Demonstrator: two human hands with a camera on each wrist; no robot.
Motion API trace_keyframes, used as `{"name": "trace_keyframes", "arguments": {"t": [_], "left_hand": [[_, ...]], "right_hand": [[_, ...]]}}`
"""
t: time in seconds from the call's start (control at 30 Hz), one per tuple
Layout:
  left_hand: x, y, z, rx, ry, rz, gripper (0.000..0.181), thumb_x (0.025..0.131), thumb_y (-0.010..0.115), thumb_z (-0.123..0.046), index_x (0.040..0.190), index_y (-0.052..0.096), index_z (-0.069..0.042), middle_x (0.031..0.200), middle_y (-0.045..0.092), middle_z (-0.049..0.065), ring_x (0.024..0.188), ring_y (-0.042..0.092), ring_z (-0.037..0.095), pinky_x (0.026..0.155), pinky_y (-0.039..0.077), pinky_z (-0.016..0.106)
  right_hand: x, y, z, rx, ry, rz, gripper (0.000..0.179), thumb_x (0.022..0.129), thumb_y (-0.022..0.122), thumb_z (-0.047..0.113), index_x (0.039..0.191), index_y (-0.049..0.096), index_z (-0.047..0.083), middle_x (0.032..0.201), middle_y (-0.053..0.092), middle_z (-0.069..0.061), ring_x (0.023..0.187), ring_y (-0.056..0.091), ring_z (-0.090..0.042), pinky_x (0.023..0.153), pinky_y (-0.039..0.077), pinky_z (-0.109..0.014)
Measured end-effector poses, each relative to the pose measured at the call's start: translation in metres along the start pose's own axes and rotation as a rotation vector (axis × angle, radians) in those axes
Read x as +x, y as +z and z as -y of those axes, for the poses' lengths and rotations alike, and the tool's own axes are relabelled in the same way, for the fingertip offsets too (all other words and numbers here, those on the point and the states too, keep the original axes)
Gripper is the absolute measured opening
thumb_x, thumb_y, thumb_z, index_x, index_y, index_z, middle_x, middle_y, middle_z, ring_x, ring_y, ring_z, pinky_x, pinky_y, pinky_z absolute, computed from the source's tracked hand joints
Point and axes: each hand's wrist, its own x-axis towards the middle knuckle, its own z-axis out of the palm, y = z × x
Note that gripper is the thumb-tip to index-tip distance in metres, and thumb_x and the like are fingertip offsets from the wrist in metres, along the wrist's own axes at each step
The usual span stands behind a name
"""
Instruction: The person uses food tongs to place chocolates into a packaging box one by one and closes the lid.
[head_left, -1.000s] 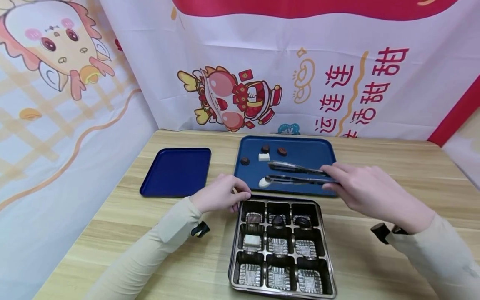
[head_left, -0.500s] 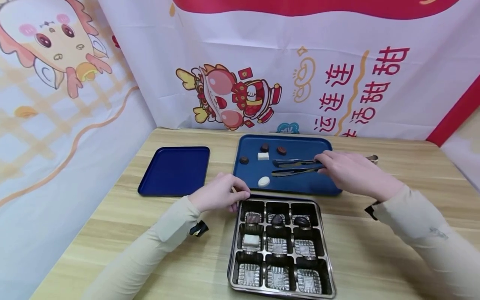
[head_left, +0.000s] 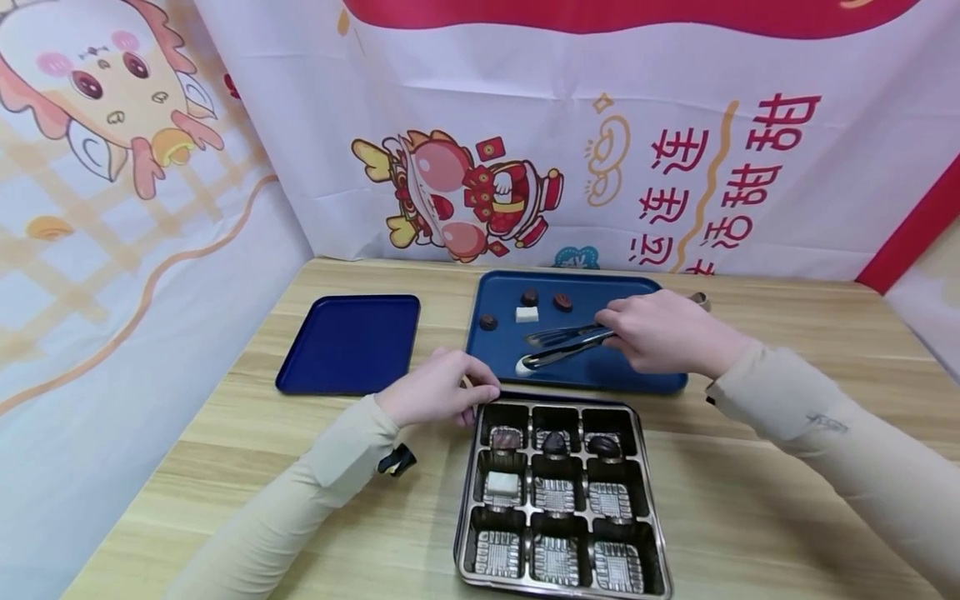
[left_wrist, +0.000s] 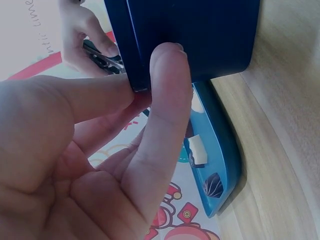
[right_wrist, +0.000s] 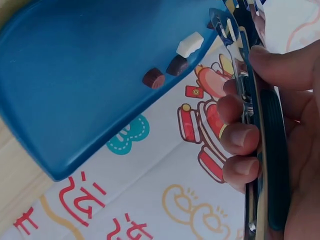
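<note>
My right hand (head_left: 660, 333) holds metal tongs (right_wrist: 252, 105) with dark handle grips, fingers curled round both arms. The near arm of the tongs overlaps a white oval chocolate (head_left: 521, 367) on the blue tray (head_left: 637, 379); the other arm stands apart from it. Behind lie a white square chocolate (head_left: 527, 314) and several brown ones, such as a reddish-brown piece (head_left: 563, 302). My left hand (head_left: 442, 387) pinches the back left corner of a chocolate box (head_left: 528, 508). Its back row has three dark chocolates; a white square (head_left: 502, 483) sits in the middle row's left compartment.
A smaller dark blue tray (head_left: 352, 342) lies on the wooden table (head_left: 225, 483) at the left. A printed cloth (head_left: 465, 83) hangs behind the table's back edge, with another printed cloth (head_left: 150, 292) along the left side.
My right hand first drew back from the white oval chocolate, then came forward and left again, bringing the tongs down to it. The left hand stays at the box corner.
</note>
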Motion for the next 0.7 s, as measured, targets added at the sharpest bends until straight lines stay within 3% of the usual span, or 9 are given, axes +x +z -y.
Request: {"name": "trace_keyframes", "arguments": {"t": [0.17,0.7], "left_hand": [[0.000,0.000,-0.001,0.000,0.000,0.004,0.014,0.098,0.064,-0.013,0.105,0.075,-0.008,0.085,0.071,0.003,0.053,0.065,0.015,0.052,0.054,0.029],[0.000,0.000,0.001,-0.004,0.008,-0.003,0.014,0.098,0.064,-0.013,0.104,0.075,-0.007,0.079,0.070,0.000,0.052,0.064,0.014,0.051,0.054,0.029]], "right_hand": [[0.008,0.002,0.001,0.000,0.008,0.000,0.015,0.088,0.073,0.016,0.082,0.062,0.009,0.066,0.046,0.004,0.049,0.040,-0.009,0.041,0.034,-0.027],[0.021,0.017,0.012,0.060,0.026,0.019,0.011,0.090,0.074,0.015,0.096,0.072,0.005,0.074,0.062,-0.001,0.049,0.047,-0.007,0.040,0.036,-0.023]]}}
